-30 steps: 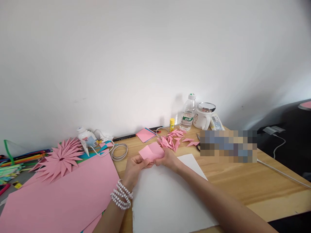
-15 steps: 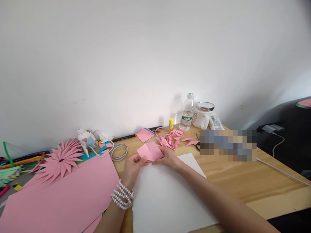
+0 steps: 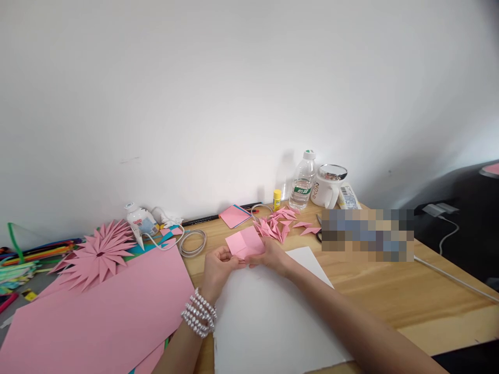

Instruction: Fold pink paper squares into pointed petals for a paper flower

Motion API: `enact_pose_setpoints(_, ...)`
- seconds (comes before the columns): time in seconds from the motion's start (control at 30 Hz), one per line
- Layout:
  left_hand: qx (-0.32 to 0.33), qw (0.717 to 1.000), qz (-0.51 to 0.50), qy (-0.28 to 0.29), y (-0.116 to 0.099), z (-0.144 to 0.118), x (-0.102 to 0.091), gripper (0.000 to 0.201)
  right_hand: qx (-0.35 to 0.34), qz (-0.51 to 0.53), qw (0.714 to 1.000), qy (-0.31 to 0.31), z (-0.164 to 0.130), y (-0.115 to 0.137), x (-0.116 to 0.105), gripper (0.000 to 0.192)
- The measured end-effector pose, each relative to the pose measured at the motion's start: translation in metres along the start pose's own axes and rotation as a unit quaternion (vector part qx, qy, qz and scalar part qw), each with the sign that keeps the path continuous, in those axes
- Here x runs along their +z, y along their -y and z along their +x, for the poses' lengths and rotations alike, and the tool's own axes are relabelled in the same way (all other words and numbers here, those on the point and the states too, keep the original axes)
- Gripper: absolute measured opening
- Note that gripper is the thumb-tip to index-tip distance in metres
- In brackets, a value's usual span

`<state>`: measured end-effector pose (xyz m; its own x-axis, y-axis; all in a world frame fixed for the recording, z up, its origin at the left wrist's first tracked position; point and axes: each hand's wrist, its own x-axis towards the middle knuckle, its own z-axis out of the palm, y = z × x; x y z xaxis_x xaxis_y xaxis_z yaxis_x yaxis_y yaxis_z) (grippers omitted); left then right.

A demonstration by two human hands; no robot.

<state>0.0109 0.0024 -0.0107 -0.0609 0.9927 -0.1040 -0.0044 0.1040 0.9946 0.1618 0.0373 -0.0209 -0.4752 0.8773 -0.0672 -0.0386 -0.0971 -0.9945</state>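
By the far edge of the white board [image 3: 273,322], left hand [image 3: 217,269] and right hand [image 3: 273,256]: fingers [image 3: 234,263] pinching creased paper [image 3: 245,242]. Folded pieces [image 3: 273,227] sit just beyond.

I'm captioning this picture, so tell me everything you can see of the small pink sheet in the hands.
The small pink sheet looks like plain matte paper, roughly four-sided, with a crease near its middle; the left part looks slightly lighter than the right. It is held tilted, the left hand at its lower left and the right hand at its lower right, around the far end of a white board. Fingers hide some of its lower edge.
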Motion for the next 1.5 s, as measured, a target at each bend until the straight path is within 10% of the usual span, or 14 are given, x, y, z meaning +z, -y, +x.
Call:
enact_pose_setpoints(0.4, 0.009, 0.999, 0.012, 0.043, -0.006, -0.001, 0.0, 0.023, -0.023, 0.088, 0.996, -0.009, -0.001, -0.002, -0.001, 0.039)
enact_pose_setpoints(1.03, 0.018, 0.998, 0.048, -0.037, -0.002, 0.004, -0.006, 0.019, -0.125, 0.08, 0.986, -0.083, 0.002, -0.002, 0.003, 0.05)
enact_pose_setpoints(1.23, 0.03, 0.997, 0.051, -0.057, -0.002, 0.006, -0.009, 0.017, -0.154, -0.009, 0.988, 0.01, 0.002, -0.006, 0.003, 0.022)
enact_pose_setpoints(1.5, 0.027, 0.999, 0.02, -0.03, -0.001, 0.005, -0.007, 0.022, -0.114, -0.089, 0.989, -0.03, 0.006, -0.016, 0.0, 0.03)
